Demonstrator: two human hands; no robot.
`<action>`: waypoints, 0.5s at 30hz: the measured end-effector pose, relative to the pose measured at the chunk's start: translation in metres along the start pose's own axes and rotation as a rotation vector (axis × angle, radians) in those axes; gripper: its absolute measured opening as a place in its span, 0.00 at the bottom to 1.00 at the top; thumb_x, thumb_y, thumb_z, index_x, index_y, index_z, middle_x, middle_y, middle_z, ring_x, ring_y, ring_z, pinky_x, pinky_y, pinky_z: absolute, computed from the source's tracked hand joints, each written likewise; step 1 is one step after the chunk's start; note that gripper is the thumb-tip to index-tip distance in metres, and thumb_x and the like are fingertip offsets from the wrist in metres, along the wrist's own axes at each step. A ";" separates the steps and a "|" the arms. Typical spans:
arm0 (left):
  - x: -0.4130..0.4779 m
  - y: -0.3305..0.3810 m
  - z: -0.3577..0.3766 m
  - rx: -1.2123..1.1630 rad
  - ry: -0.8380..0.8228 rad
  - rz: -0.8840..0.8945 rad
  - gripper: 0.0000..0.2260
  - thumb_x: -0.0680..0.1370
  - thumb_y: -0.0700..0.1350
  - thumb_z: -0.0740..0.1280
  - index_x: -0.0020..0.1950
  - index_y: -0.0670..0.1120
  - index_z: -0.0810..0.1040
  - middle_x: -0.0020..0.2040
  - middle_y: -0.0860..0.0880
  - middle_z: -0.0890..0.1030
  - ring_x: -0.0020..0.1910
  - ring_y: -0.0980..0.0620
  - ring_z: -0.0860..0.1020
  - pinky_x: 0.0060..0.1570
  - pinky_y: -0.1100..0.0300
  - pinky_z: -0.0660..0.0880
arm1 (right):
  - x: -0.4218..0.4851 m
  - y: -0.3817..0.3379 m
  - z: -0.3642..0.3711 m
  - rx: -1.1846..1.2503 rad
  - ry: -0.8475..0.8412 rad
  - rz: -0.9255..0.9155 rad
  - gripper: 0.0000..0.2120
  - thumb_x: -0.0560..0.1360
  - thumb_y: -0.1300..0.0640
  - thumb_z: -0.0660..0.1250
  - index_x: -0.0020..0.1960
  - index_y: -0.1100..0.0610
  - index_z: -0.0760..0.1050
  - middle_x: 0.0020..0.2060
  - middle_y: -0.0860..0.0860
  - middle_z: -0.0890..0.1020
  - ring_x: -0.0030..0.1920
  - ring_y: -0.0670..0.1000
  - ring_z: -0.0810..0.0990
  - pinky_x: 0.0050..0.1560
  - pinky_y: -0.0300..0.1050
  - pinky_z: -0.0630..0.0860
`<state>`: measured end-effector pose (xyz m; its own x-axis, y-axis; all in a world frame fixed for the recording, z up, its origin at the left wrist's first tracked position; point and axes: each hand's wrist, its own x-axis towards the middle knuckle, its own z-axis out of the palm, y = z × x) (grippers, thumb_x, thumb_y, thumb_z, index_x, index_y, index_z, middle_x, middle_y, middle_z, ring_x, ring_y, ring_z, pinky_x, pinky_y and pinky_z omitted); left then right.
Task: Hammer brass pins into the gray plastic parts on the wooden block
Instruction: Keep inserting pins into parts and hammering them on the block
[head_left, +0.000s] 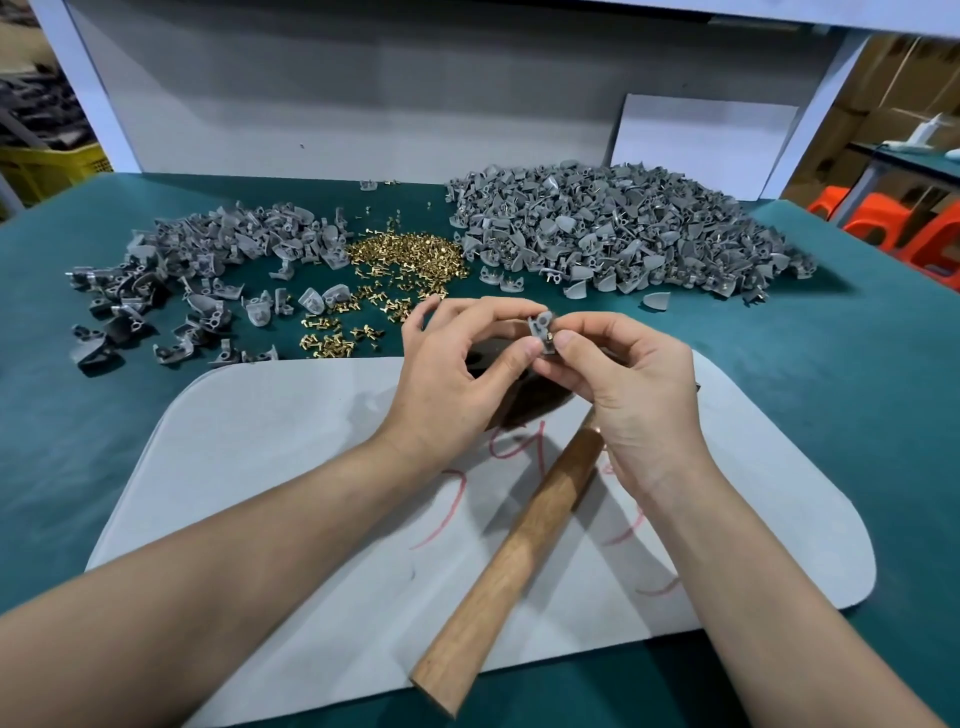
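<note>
Gray plastic part (541, 328) is pinched in the left hand's (457, 374) fingertips just above the wooden block (524, 397); the brass pin (550, 341) pinched by the right hand (623, 384) is best seated straight before the hammer (519, 545) is taken.

There are two hands, the left hand (457, 384) and the right hand (623, 384), with one gray plastic part (540, 330) held between them. The bench (831, 364) carries one hammer (519, 561), one pale mat (260, 467) and one dark wooden block (530, 400). It also carries two uncountable heaps of gray parts (208, 260) (623, 228) and one heap of brass pins (405, 260).
</note>
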<state>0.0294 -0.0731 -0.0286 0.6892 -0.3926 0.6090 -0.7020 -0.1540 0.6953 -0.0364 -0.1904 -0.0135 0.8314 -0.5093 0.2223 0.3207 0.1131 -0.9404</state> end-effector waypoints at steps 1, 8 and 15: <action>0.000 0.001 0.000 -0.010 -0.004 -0.003 0.09 0.76 0.49 0.67 0.53 0.60 0.74 0.46 0.60 0.82 0.56 0.57 0.77 0.71 0.44 0.54 | 0.000 0.000 0.000 -0.017 -0.003 -0.005 0.08 0.73 0.72 0.66 0.40 0.62 0.79 0.36 0.53 0.82 0.39 0.48 0.82 0.41 0.37 0.79; 0.000 0.003 -0.001 -0.015 -0.001 0.003 0.09 0.76 0.49 0.66 0.52 0.62 0.73 0.45 0.59 0.82 0.53 0.59 0.78 0.69 0.43 0.58 | -0.001 0.000 -0.003 -0.126 0.001 0.000 0.06 0.73 0.71 0.67 0.41 0.62 0.78 0.36 0.55 0.81 0.36 0.48 0.83 0.40 0.36 0.79; 0.001 0.004 -0.001 -0.135 -0.050 -0.042 0.08 0.76 0.46 0.66 0.52 0.56 0.72 0.42 0.62 0.82 0.49 0.61 0.81 0.62 0.37 0.67 | -0.002 -0.004 0.000 -0.085 -0.012 0.017 0.05 0.75 0.69 0.66 0.42 0.63 0.77 0.31 0.54 0.79 0.29 0.46 0.79 0.32 0.37 0.77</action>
<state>0.0276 -0.0733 -0.0252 0.7052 -0.4339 0.5607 -0.6400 -0.0493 0.7668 -0.0392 -0.1902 -0.0098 0.8421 -0.4974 0.2085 0.2668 0.0483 -0.9625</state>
